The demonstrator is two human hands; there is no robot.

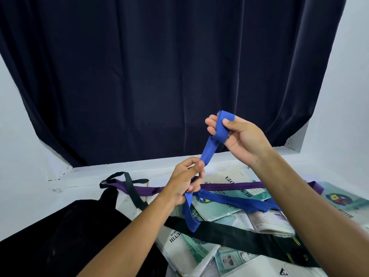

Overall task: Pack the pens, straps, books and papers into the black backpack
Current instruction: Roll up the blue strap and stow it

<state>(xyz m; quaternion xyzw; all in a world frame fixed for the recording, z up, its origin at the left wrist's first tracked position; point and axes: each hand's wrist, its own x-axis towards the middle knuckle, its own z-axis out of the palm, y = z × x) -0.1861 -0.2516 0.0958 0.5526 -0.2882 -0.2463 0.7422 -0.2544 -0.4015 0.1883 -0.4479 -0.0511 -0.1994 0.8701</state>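
Holding blue strap [211, 148], black backpack [75, 234] alongside

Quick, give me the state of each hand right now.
Left hand: fingers curled round the blue strap, gripping it lower down.
Right hand: holds the strap's upper end, which is wound round its fingers, thumb pressing on it.

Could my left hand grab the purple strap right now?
Probably not yet: the left hand is already gripping the blue strap. The purple strap lies uncovered just behind it, so freeing it first should do.
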